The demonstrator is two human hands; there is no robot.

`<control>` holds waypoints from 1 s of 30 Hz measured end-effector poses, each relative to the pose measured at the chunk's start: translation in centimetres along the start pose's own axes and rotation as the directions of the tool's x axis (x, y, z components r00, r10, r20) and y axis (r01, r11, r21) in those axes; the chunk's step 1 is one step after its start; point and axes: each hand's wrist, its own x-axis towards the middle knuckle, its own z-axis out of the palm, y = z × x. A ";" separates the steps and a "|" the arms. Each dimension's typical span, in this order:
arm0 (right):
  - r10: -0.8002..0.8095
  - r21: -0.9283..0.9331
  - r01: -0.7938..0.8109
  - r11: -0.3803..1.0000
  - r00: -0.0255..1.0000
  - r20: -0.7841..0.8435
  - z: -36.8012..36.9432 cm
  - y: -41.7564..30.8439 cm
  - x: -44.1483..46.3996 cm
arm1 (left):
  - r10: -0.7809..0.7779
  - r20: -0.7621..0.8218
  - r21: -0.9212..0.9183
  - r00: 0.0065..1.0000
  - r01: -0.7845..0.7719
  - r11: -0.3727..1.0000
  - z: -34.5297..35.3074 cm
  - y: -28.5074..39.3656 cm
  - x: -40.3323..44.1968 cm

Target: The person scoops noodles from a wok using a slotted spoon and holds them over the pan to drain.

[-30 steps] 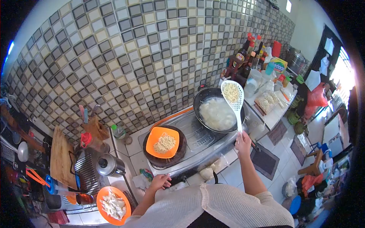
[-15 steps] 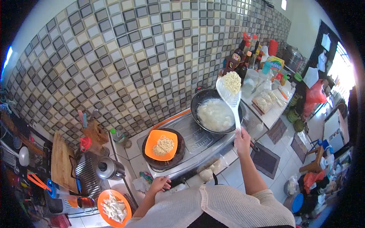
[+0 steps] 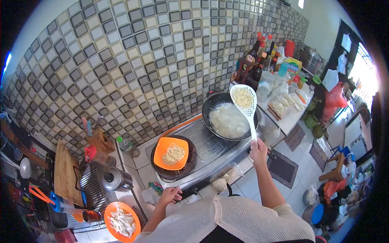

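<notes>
My right hand (image 3: 258, 151) is wrapped round the handle of a white slotted skimmer (image 3: 250, 117), raised above the right side of a black wok (image 3: 207, 118). A portion of pale noodles (image 3: 243, 98) lies in the skimmer's perforated head. Whitish, bubbling liquid (image 3: 229, 120) fills the wok, which sits on the right burner of the stove (image 3: 210, 143). Near the stove's front edge and knob, my left hand (image 3: 172, 195) holds nothing, its fingers loosely bent and slightly apart. An orange bowl (image 3: 174, 140) with crumbly noodles (image 3: 175, 154) stands on the left burner.
Sauce bottles (image 3: 257, 56) and plastic containers (image 3: 265, 83) crowd the right counter beside a noodle pack (image 3: 281, 104). Left of the stove are a lidded metal pot (image 3: 117, 180), a knife block (image 3: 103, 141), a cutting board (image 3: 67, 174) and an orange plate (image 3: 137, 220) of white pieces.
The skimmer's head has turned to show its perforated face more, and the noodles now sit lower and flatter inside it. My left hand stays in place.
</notes>
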 end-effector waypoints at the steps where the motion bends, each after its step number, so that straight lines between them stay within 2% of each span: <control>1: -0.018 -0.018 0.018 1.000 1.000 -0.002 0.0 0.1 -0.1 | 0.000 0.001 -0.007 1.000 0.000 1.000 0.0 -0.1 0.0; 3: -0.043 -0.035 0.042 0.999 0.999 -0.015 -0.2 1.1 0.2 | 0.009 0.008 -0.005 1.000 -0.009 1.000 0.1 0.1 0.1; 5: 0.032 -0.131 -0.030 0.991 0.999 0.012 -0.8 3.9 -0.1 | -0.003 0.004 -0.037 1.000 0.003 0.999 0.1 0.6 -0.5; 6: 0.151 -0.141 -0.154 0.978 0.988 -0.033 -0.7 4.0 -1.1 | 0.018 0.030 -0.008 0.999 -0.018 1.000 0.2 1.0 -0.2; 8: 0.187 -0.068 -0.190 0.979 0.981 -0.049 -0.8 4.2 -0.6 | -0.015 0.011 -0.041 1.000 0.015 0.999 0.2 0.6 -0.5; 9: 0.180 -0.065 -0.184 0.981 0.982 -0.066 -0.8 3.7 -0.4 | -0.011 0.009 -0.035 1.000 0.011 0.999 0.3 1.3 -1.1; 11: 0.047 -0.112 -0.052 0.992 0.998 -0.049 -0.5 1.6 0.3 | -0.004 0.015 -0.018 1.000 0.004 1.000 0.3 1.4 -0.9; 12: 0.046 -0.113 -0.053 0.992 0.997 -0.061 -0.2 0.3 0.5 | -0.006 0.010 -0.012 1.000 0.006 1.000 0.2 1.1 -0.8; 14: -0.087 -0.064 0.083 0.994 0.994 -0.061 0.6 -2.9 0.3 | -0.014 0.026 -0.010 1.000 0.014 1.000 0.2 0.8 -0.3; 15: -0.102 -0.049 0.099 0.994 0.993 -0.062 1.0 -3.8 0.2 | -0.008 0.021 0.000 1.000 0.008 1.000 0.2 0.9 -0.4; 16: -0.098 -0.048 0.095 0.994 0.993 -0.065 0.9 -2.9 0.2 | -0.002 0.013 0.011 1.000 0.001 1.000 0.1 0.9 -0.4; 19: 0.065 -0.025 -0.064 0.998 0.997 0.030 0.3 1.5 -0.5 | -0.018 0.013 0.000 1.000 0.018 1.000 0.1 1.2 -0.7; 20: 0.059 -0.024 -0.058 0.998 0.998 0.033 -0.1 2.5 -1.1 | -0.012 0.010 -0.002 1.000 0.012 1.000 0.1 1.3 -0.6; 22: 0.115 -0.173 -0.101 0.980 0.991 0.075 -0.4 2.9 -1.9 | -0.028 0.010 -0.006 1.000 0.028 1.000 0.1 0.9 -0.4; 23: 0.179 -0.146 -0.173 0.974 0.984 0.025 -0.3 3.2 -1.9 | -0.015 0.025 -0.009 1.000 0.015 1.000 0.0 0.4 0.1; 26: 0.238 -0.161 -0.226 0.961 0.970 0.053 -0.8 4.2 -1.7 | -0.025 0.014 0.022 1.000 0.025 0.999 0.0 0.9 -0.3; 28: 0.225 -0.211 -0.209 0.955 0.973 0.053 -0.6 5.0 -1.6 | -0.031 0.017 -0.026 0.999 0.032 0.999 -0.1 0.6 -0.3; 30: 0.097 -0.244 -0.082 0.966 0.994 0.048 -0.4 5.6 -1.4 | -0.020 0.042 -0.039 0.999 0.022 0.999 -0.3 0.1 0.2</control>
